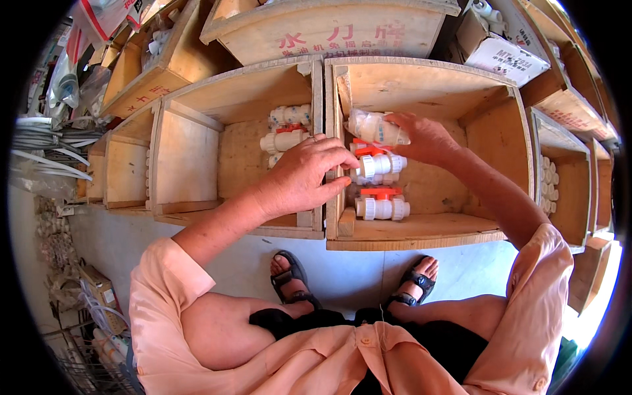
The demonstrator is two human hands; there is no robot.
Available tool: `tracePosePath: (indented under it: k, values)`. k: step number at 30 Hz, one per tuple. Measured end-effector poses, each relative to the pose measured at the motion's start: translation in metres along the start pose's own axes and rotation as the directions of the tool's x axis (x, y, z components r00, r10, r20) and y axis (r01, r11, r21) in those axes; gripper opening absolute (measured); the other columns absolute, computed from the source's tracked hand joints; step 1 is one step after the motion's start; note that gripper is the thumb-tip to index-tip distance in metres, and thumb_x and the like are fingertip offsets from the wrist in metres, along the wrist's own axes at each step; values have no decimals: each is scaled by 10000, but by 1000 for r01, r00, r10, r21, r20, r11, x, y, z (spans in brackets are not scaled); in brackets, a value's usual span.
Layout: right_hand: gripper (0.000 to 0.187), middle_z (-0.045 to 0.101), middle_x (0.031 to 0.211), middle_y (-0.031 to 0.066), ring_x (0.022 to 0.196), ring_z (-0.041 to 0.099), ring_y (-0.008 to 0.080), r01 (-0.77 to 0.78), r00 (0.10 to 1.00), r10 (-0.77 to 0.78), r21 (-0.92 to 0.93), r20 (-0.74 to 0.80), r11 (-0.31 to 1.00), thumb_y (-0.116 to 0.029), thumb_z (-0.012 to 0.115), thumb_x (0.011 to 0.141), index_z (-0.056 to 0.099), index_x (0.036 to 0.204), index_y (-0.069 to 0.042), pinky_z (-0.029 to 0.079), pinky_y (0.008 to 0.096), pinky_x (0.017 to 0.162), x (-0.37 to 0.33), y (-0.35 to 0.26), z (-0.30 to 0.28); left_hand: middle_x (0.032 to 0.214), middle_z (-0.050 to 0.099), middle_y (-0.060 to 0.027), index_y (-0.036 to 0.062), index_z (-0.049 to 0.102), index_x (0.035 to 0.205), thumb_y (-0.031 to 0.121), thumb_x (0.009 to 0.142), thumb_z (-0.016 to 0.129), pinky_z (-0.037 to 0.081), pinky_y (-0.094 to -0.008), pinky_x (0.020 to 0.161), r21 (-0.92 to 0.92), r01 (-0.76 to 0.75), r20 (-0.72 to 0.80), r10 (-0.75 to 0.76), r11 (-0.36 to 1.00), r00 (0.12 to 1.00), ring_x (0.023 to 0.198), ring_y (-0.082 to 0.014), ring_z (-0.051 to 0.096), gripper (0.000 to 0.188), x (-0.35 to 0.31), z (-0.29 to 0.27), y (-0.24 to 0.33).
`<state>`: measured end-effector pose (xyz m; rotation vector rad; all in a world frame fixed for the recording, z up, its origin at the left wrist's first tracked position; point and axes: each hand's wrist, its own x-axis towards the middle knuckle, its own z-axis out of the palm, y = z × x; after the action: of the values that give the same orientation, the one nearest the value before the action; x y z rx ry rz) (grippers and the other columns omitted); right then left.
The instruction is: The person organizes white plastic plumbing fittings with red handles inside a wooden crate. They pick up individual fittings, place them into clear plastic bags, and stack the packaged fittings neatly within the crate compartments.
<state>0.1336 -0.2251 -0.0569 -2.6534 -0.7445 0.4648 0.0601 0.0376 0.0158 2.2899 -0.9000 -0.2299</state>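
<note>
My right hand [426, 139] reaches into the right wooden box [487, 151]. Its fingers are closed on the right end of a valve in clear plastic wrap [376, 127]. My left hand [306, 172] is over the divider between two boxes, thumb and index finger apart. Its index fingertip is at the left end of a white ball valve [378, 166] with a red handle; whether it touches is hard to tell. Nearer me lies another white valve [383, 208] with a red handle. The left box [243, 148] holds several white valves [286, 140], partly hidden behind my left hand.
More wooden boxes [329, 29] stand behind and to both sides. A white carton [507, 60] is at the back right. White fittings [548, 178] fill part of the box to the right. Coiled white tubing [49, 141] hangs at the left. My sandalled feet are below the boxes.
</note>
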Motion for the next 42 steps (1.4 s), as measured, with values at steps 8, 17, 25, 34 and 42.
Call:
tracePosePath:
  k: [8, 17, 25, 34, 42]
  values:
    - [653, 483, 1249, 101, 1131, 518, 308, 224, 971, -234, -163, -44, 961, -217, 687, 798, 390, 1375, -141, 478, 397, 923, -3, 0, 58, 913, 605, -78, 70, 649, 959, 71, 757, 674, 462, -367, 817, 10, -8, -20, 9, 1000, 1000, 898, -267, 563, 203, 0, 6, -5]
    - [591, 482, 1281, 115, 1189, 486, 310, 109, 992, -107, 25, -66, 994, -257, 673, 811, 436, 1340, -144, 438, 416, 970, -4, 7, 54, 887, 619, -63, 69, 656, 953, 50, 768, 664, 475, -350, 780, -53, -2, -24, 0, 999, 1000, 864, -239, 577, 185, 0, 6, -7]
    - [558, 533, 1232, 92, 1156, 515, 301, 104, 994, -104, 5, -18, 995, -249, 682, 806, 473, 1318, -172, 425, 411, 971, -5, 0, 43, 894, 660, -28, 58, 636, 1078, 120, 931, 585, 481, -213, 679, -650, 299, 33, -367, 698, 930, 755, -65, 587, 167, 6, -50, -38]
    - [589, 511, 1271, 114, 1197, 480, 310, 118, 993, -118, 17, -32, 993, -255, 688, 784, 467, 1314, -123, 379, 414, 1025, -4, -5, 34, 916, 659, -44, 56, 632, 1052, 100, 864, 627, 491, -258, 724, -321, 549, -137, -611, 772, 780, 782, -115, 594, 194, -49, -15, -164]
    - [547, 544, 1217, 128, 1142, 514, 332, 116, 988, -112, 34, -109, 993, -261, 684, 791, 493, 1279, -104, 403, 428, 997, -14, 4, 23, 1172, 540, -167, 93, 593, 1173, 136, 755, 651, 451, -423, 928, 383, 474, -88, -480, 793, 873, 1117, -322, 532, 424, -57, 10, -158]
